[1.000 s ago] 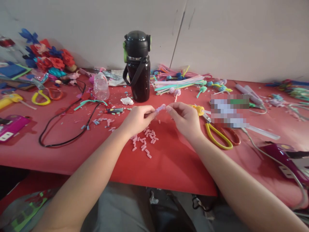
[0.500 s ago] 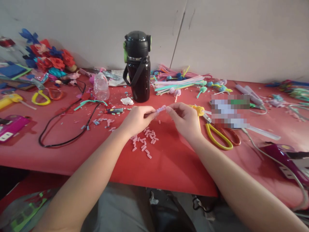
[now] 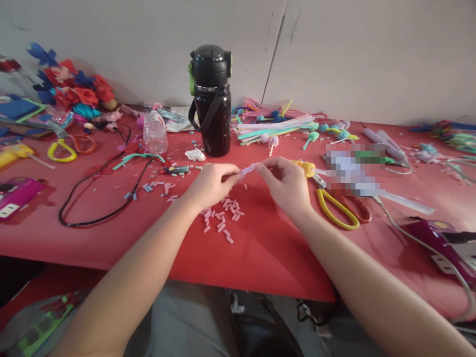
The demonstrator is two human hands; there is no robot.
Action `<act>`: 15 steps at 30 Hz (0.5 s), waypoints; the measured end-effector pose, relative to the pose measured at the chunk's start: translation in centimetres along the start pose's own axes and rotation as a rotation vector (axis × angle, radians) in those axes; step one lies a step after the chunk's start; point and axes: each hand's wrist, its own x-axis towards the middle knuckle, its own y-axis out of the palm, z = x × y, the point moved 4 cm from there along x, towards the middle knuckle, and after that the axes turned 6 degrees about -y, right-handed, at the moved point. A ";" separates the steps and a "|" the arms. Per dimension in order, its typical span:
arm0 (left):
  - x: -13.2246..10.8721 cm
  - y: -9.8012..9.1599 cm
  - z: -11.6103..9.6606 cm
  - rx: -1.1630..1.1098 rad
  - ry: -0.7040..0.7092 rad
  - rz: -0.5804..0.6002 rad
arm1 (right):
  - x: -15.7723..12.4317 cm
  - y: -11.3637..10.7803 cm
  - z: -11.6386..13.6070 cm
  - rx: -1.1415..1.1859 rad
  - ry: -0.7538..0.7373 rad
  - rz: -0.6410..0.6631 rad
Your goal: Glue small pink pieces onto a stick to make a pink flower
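Observation:
My left hand (image 3: pixel 214 184) pinches one end of a short, bumpy lilac strip (image 3: pixel 248 170), which looks like a twisted pipe cleaner. At the strip's other end, the thumb and fingers of my right hand (image 3: pixel 285 182) are closed on it. Held between both hands, the strip is above the red table (image 3: pixel 260 253). Below and to the left of it lies a loose scatter of small pink cut pieces (image 3: pixel 222 218), partly hidden by my left hand and forearm. Just right of my right hand are scissors (image 3: pixel 337 208) with yellow and red handles.
A black flask (image 3: pixel 211 109) stands behind my hands, with a clear plastic bottle (image 3: pixel 155 134) to its left. Bundled pipe cleaners (image 3: pixel 275 128) lie at the back. A black cord (image 3: pixel 70 198) loops on the left. A yellow glue gun (image 3: pixel 307 168) is partly behind my right hand.

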 end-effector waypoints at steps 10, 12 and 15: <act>0.2 0.0 0.0 -0.146 -0.015 0.019 | 0.1 0.2 -0.6 0.213 -0.001 -0.039; 0.3 0.1 0.0 -0.251 -0.038 0.045 | 0.0 0.4 -0.7 0.246 0.036 0.009; 0.4 0.3 -0.1 -0.384 -0.062 0.072 | -0.2 0.7 -0.5 0.234 0.050 0.091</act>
